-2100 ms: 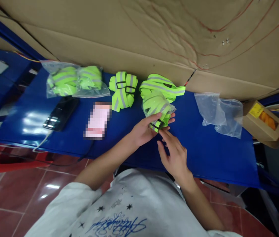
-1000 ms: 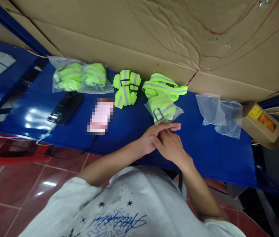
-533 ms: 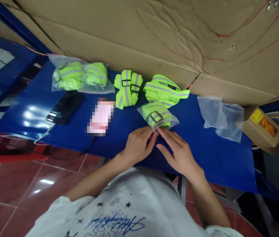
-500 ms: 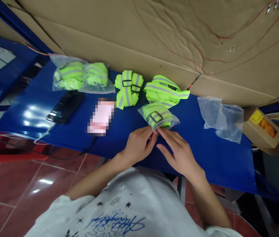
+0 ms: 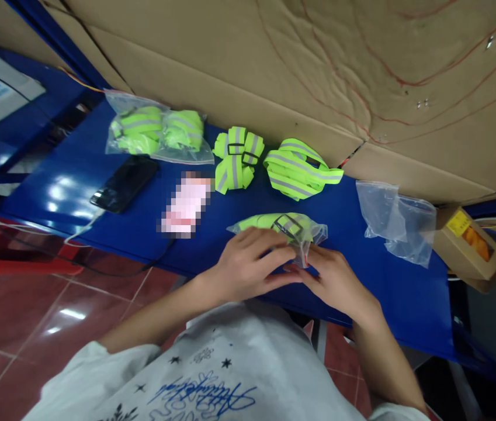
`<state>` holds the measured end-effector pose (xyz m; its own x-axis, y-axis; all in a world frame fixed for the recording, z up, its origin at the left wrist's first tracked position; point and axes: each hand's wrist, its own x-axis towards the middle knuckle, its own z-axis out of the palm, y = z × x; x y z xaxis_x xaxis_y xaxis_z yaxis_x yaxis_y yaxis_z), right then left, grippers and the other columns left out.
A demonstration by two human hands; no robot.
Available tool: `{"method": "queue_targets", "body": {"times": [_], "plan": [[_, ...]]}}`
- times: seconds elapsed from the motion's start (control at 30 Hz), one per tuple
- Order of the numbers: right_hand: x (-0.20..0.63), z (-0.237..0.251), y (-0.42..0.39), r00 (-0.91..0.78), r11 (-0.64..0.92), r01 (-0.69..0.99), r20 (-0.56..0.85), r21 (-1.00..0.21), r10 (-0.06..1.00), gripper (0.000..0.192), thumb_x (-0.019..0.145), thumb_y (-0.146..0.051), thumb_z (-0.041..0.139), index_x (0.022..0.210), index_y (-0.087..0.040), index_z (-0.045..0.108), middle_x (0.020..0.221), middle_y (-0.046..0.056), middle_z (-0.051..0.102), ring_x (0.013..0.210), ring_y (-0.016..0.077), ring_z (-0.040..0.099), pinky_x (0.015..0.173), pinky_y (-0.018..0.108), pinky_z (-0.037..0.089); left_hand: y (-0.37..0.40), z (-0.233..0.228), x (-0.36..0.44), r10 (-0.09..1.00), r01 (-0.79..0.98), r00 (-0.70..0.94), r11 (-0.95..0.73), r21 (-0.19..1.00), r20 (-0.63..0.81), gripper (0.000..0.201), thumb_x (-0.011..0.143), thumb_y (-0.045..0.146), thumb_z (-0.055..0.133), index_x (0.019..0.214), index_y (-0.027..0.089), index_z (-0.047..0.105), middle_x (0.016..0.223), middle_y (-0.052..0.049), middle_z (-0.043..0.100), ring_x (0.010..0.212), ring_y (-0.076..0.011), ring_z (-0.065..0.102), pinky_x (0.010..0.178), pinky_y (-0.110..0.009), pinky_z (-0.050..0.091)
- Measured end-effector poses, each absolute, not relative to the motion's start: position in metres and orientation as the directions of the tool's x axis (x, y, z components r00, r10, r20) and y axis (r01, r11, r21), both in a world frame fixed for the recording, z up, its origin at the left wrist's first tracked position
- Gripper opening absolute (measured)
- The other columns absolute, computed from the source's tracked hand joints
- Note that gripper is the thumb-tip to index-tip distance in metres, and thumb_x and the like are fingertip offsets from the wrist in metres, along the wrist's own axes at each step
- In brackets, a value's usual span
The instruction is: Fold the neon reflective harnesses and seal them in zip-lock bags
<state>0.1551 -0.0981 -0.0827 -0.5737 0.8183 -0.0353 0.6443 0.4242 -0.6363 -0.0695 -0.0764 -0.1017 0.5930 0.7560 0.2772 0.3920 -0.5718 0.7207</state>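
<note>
A clear zip bag (image 5: pixel 319 233) holds a folded neon-yellow reflective strap (image 5: pixel 260 221) with a black buckle, close to the table's front edge. My left hand (image 5: pixel 250 263) curves over the bag's near side, its fingers closed at the gathered plastic. From the other side, my right hand (image 5: pixel 337 283) pinches the bag's edge, where a bit of red seal shows. Fingertips of both hands meet there and partly hide one another. Behind the bag lie a loosely coiled reflective strap (image 5: pixel 295 169) and a bundled one with black buckles (image 5: pixel 236 158).
Bagged straps (image 5: pixel 140 128) lie at the back left of the blue table (image 5: pixel 388 292). Nearer are a black phone (image 5: pixel 125 184) with a white cable and a blurred-out pink item (image 5: pixel 187 204). Clear bags (image 5: pixel 399 222) and a cardboard box (image 5: pixel 469 248) are at right. Cardboard (image 5: pixel 230 64) lines the back.
The bagged strap has come toward me, away from the coiled strap. My left hand has moved over the bag's near side, and both hands have shifted slightly right and closer to my body.
</note>
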Motion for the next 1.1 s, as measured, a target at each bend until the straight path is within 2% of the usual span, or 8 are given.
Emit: {"method": "queue_targets", "body": {"times": [0.13, 0.3, 0.5, 0.67, 0.8, 0.93, 1.03, 1.1], "plan": [[0.158, -0.079, -0.108, -0.517, 0.535, 0.612, 0.217, -0.582, 0.828, 0.015, 0.109, -0.030, 0.063, 0.112, -0.024, 0.076, 0.101, 0.004, 0.082, 0.087, 0.0180, 0.079, 0.073, 0.029, 0.058, -0.056, -0.108, -0.081, 0.782, 0.407, 0.552, -0.557, 0.724, 0.291, 0.068, 0.082, 0.052, 0.089, 0.144, 0.032, 0.070, 0.154, -0.011, 0.066, 0.149, -0.0385, 0.054, 0.131, -0.052, 0.030], [0.163, -0.073, -0.114, -0.345, 0.471, 0.694, 0.324, -0.544, 0.881, 0.038, 0.100, -0.038, 0.078, 0.136, -0.027, 0.071, 0.130, 0.009, 0.078, 0.078, 0.0150, 0.078, 0.069, 0.029, 0.063, -0.037, -0.117, -0.075, 0.771, 0.345, 0.599, -0.494, 0.798, 0.217, 0.068, 0.090, 0.046, 0.082, 0.152, 0.029, 0.061, 0.148, -0.011, 0.070, 0.137, -0.0314, 0.067, 0.117, -0.041, 0.050], [0.171, -0.068, -0.112, -0.381, 0.600, 0.675, 0.494, -0.429, 0.782, 0.033, 0.098, -0.026, 0.079, 0.131, -0.022, 0.073, 0.121, 0.008, 0.081, 0.102, 0.0210, 0.082, 0.085, 0.029, 0.068, -0.033, -0.120, -0.062, 0.713, 0.159, 0.601, -0.550, 0.820, 0.362, 0.074, 0.086, 0.050, 0.087, 0.148, 0.025, 0.057, 0.145, -0.011, 0.070, 0.134, -0.0283, 0.070, 0.115, -0.042, 0.056], [0.170, -0.060, -0.107, -0.452, 0.556, 0.735, 0.331, -0.387, 0.828, 0.051, 0.102, -0.043, 0.073, 0.144, -0.015, 0.067, 0.143, 0.015, 0.073, 0.105, 0.0246, 0.083, 0.076, 0.032, 0.070, -0.029, -0.130, -0.055, 0.701, 0.055, 0.590, -0.530, 0.846, 0.401, 0.090, 0.076, 0.056, 0.094, 0.150, 0.025, 0.053, 0.144, -0.013, 0.070, 0.130, -0.0315, 0.071, 0.111, -0.043, 0.059], [0.180, -0.053, -0.109, -0.480, 0.606, 0.606, 0.370, -0.515, 0.795, 0.050, 0.100, -0.030, 0.077, 0.149, -0.024, 0.066, 0.146, 0.009, 0.073, 0.109, 0.0210, 0.081, 0.083, 0.030, 0.069, -0.028, -0.138, -0.053, 0.702, -0.079, 0.555, -0.491, 0.868, 0.447, 0.095, 0.072, 0.048, 0.098, 0.152, 0.029, 0.051, 0.144, -0.012, 0.068, 0.130, -0.0299, 0.071, 0.111, -0.042, 0.058], [0.196, -0.055, -0.106, -0.178, 0.522, 0.635, 0.549, -0.570, 0.816, 0.068, 0.087, -0.030, 0.091, 0.150, -0.030, 0.066, 0.144, 0.010, 0.071, 0.125, 0.0290, 0.073, 0.101, 0.041, 0.064, -0.031, -0.140, -0.050, 0.731, -0.238, 0.505, -0.393, 0.888, 0.459, 0.101, 0.069, 0.043, 0.101, 0.155, 0.028, 0.050, 0.152, -0.015, 0.060, 0.142, -0.0320, 0.063, 0.121, -0.045, 0.052], [0.202, -0.068, -0.098, -0.134, 0.401, 0.584, 0.404, -0.705, 0.905, 0.046, 0.089, -0.029, 0.090, 0.132, -0.030, 0.075, 0.118, 0.006, 0.079, 0.102, 0.0225, 0.075, 0.091, 0.036, 0.063, -0.034, -0.141, -0.044, 0.733, -0.397, 0.512, -0.261, 0.880, 0.449, 0.106, 0.067, 0.051, 0.102, 0.157, 0.031, 0.050, 0.163, -0.015, 0.054, 0.146, -0.0327, 0.060, 0.121, -0.045, 0.052], [0.203, -0.079, -0.094, -0.106, 0.339, 0.451, 0.328, -0.826, 0.939, 0.022, 0.092, -0.026, 0.086, 0.113, -0.030, 0.079, 0.099, 0.001, 0.080, 0.086, 0.0163, 0.074, 0.080, 0.029, 0.060, -0.036, -0.138, -0.042, 0.757, -0.440, 0.525, -0.150, 0.885, 0.390, 0.090, 0.071, 0.052, 0.099, 0.149, 0.030, 0.061, 0.155, -0.013, 0.063, 0.140, -0.0302, 0.066, 0.118, -0.042, 0.054]]}}
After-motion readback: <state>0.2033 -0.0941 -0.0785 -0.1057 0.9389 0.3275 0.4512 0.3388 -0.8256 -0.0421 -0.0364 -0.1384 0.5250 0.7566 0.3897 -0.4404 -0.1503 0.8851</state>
